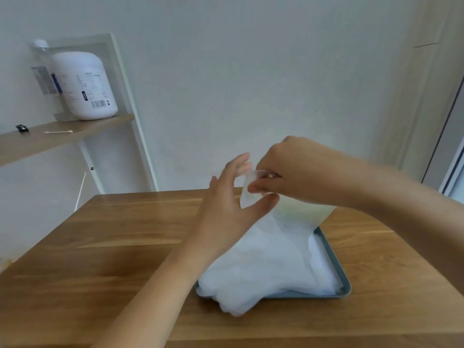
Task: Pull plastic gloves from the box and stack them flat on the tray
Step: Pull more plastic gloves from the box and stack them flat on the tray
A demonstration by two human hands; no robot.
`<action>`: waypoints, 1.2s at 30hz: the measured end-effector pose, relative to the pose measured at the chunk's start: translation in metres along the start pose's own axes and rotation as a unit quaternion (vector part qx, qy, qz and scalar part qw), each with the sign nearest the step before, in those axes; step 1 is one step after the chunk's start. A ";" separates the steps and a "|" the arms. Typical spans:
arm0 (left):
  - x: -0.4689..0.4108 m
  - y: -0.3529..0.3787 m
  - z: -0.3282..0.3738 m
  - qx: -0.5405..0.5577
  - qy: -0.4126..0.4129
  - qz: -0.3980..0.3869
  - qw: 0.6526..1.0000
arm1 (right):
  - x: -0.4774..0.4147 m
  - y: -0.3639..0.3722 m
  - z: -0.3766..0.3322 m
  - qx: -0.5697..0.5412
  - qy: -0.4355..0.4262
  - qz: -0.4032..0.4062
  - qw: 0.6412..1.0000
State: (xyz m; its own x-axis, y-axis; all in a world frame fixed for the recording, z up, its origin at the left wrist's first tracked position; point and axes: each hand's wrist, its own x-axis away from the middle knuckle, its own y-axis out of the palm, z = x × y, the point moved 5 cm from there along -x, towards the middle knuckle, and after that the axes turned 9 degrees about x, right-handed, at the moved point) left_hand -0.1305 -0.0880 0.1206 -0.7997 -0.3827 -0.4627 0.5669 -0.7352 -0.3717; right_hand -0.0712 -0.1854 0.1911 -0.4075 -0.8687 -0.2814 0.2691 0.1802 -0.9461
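Head view, right hand [291, 169] pinching glove [288, 217], left hand [226, 209] fingers [241, 162] spread (jug [85, 86] label unreadable)

I see a thin, clear glove [301, 214] hanging upright above the blue-grey tray [335, 262]. A rumpled white pile of gloves [263, 267] covers it, spilling over its near edge.

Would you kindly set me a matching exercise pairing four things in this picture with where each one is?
1. thin clear plastic glove
2. grey-blue rectangular tray
3. large white plastic jug
4. thin cotton swab

A. lying flat on the wooden shelf
B. standing upright on that shelf
C. on the wooden table, under piled gloves
D. pinched by the right hand

Pairs: 1-D, 2-C, 3-B, 4-A.
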 end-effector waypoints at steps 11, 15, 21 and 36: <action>0.002 -0.034 -0.018 0.024 -0.065 -0.014 0.997 | 0.005 0.000 -0.007 -0.143 0.016 -0.031 0.989; -0.001 -0.058 -0.035 0.081 -0.122 -0.060 0.987 | 0.004 0.014 0.000 -0.334 0.064 -0.031 0.940; -0.021 -0.077 -0.041 0.047 -0.155 -0.130 0.978 | 0.004 0.059 0.013 -0.451 0.153 -0.040 0.879; -0.056 0.014 -0.123 -0.153 -0.215 -0.242 0.934 | 0.047 0.174 0.070 -0.275 0.272 -0.042 0.921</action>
State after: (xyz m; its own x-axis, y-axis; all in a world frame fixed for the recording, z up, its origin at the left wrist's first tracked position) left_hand -0.0532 -0.0081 0.0418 -0.9452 -0.2840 0.1610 0.0953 -0.7117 -0.6960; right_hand 0.0175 -0.2276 0.0243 -0.8245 -0.5568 -0.1008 -0.2050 0.4600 -0.8639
